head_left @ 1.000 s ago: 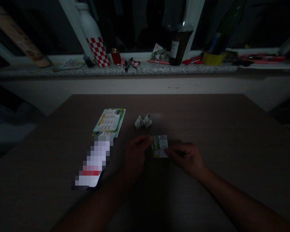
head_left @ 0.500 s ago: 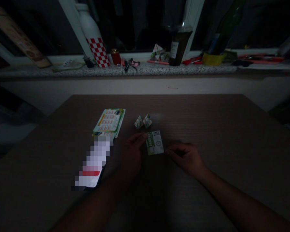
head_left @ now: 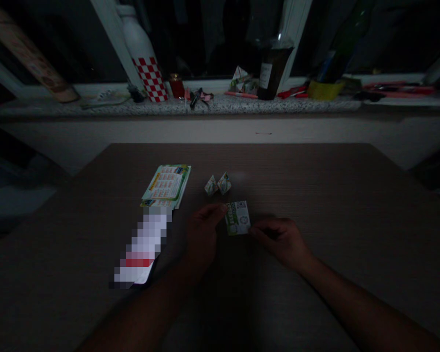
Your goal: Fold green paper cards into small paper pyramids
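Note:
A small printed card (head_left: 237, 218), green and white with a code square in one corner, is in my hands above the table. My left hand (head_left: 204, 232) pinches its upper left edge between thumb and fingers. At the card's lower right corner, the fingertips of my right hand (head_left: 281, 239) are closed in a pinch on it. Just beyond the card stand two small folded paper pieces (head_left: 218, 185), pointed at the top and side by side. To the left lies a stack of printed calendar cards (head_left: 166, 183).
A phone (head_left: 143, 249) with a lit, blurred-out screen lies left of my left forearm on the wooden table (head_left: 315, 181). Along the windowsill (head_left: 227, 105) stand a red-checkered white bottle (head_left: 150, 73), a dark plastic cup (head_left: 273, 73), a small red jar (head_left: 176, 87) and a green bottle (head_left: 346, 44).
The card and my left hand have shifted slightly to the right. The card's lower right corner now meets my right fingertips, where a small gap showed before.

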`<control>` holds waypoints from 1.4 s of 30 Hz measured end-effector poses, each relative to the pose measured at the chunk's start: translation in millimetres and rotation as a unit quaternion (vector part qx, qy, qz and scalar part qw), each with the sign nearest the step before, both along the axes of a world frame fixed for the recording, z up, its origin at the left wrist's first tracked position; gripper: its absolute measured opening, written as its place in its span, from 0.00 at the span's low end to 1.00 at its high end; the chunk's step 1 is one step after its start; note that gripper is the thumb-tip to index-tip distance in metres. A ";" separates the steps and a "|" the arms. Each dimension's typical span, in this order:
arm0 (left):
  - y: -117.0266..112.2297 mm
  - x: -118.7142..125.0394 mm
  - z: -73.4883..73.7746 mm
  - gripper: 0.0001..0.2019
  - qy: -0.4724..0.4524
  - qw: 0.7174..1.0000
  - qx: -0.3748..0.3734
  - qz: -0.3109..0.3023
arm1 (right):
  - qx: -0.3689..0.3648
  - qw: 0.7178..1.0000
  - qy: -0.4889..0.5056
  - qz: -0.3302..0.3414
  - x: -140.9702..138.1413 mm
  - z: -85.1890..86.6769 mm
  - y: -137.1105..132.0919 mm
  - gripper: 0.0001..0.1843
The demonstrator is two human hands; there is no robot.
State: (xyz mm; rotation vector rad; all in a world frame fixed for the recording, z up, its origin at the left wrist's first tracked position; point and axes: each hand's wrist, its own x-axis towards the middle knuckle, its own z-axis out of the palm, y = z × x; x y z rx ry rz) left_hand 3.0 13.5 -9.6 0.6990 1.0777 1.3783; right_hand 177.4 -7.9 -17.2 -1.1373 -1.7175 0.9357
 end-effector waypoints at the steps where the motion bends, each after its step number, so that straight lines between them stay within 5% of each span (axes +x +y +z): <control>1: 0.2 0.0 -0.4 0.07 0.000 1.000 0.003 0.001 | 0.003 1.000 -0.005 -0.004 0.3 0.3 0.2 0.09; 7: 1.0 0.4 0.9 0.07 -0.006 1.000 -0.002 0.000 | -0.010 1.000 0.009 -0.025 1.1 0.3 -0.1 0.09; 15: -4.0 0.6 2.0 0.05 0.075 0.995 0.024 -0.057 | -0.081 0.972 0.161 -0.148 9.1 -7.8 4.8 0.10; 23: -5.6 -1.2 10.4 0.09 0.128 0.986 0.057 -0.089 | -0.170 0.930 0.313 -0.092 15.3 -19.2 11.3 0.09; 30: -3.5 -2.7 6.3 0.11 0.137 0.978 0.096 -0.121 | -0.198 0.925 0.319 -0.061 14.7 -17.6 10.2 0.10; 33: -4.3 -6.9 7.4 0.15 0.231 0.947 0.170 -0.148 | -0.202 0.931 0.301 -0.053 15.2 -17.1 9.5 0.09; 37: -4.0 -11.0 8.1 0.15 0.374 0.863 0.290 -0.178 | -0.206 0.933 0.294 -0.031 14.4 -16.1 10.0 0.10; 42: -2.0 -7.7 2.0 0.07 0.445 0.839 0.262 -0.174 | -0.185 0.936 0.299 -0.025 12.0 -16.1 9.6 0.15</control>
